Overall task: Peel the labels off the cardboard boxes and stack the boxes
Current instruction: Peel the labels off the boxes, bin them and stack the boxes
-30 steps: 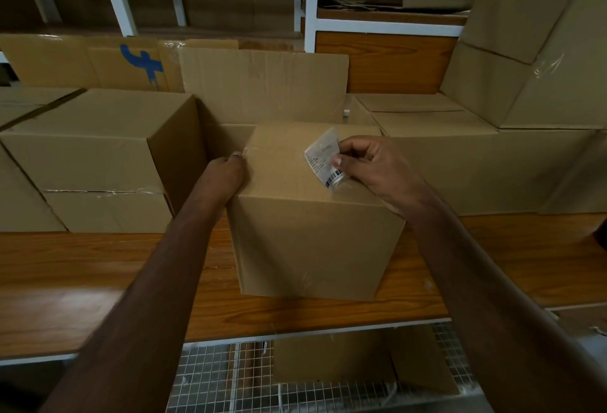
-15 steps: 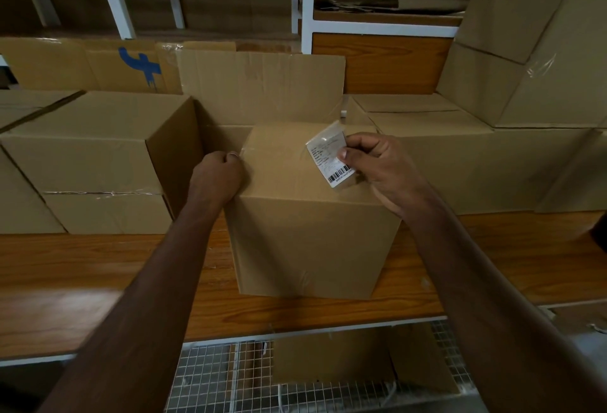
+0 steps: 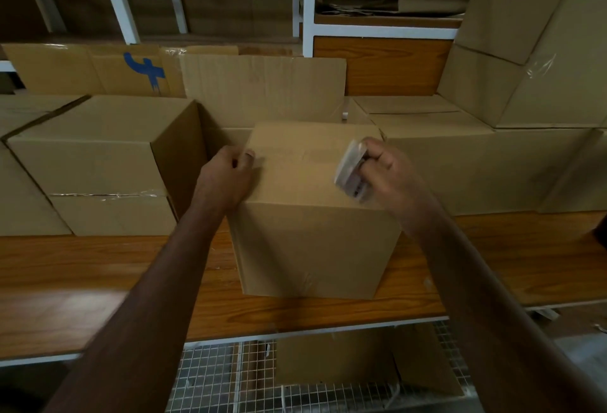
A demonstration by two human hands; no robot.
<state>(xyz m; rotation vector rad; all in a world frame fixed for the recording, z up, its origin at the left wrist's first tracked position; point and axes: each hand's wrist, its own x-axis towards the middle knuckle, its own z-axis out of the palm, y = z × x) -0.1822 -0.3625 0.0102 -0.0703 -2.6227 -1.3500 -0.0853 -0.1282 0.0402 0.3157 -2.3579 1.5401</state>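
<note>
A plain cardboard box (image 3: 312, 238) stands upright on the wooden shelf (image 3: 98, 288), right in front of me. My left hand (image 3: 226, 176) rests on the box's top left edge with fingers curled against it. My right hand (image 3: 387, 169) is at the top right edge and pinches a white label (image 3: 349, 169) with a barcode. The label is blurred and lifted clear of the box top. The box top where it sat looks bare.
Closed cardboard boxes (image 3: 98, 163) stand to the left, more boxes (image 3: 466, 163) are piled at the right, and an open flap (image 3: 262, 91) rises behind. White rack posts (image 3: 307, 2) stand at the back. A wire mesh shelf (image 3: 213, 379) lies below.
My right hand has pulled the label off the box top and moved it right, toward the box's right edge. The left hand stayed on the top left edge.
</note>
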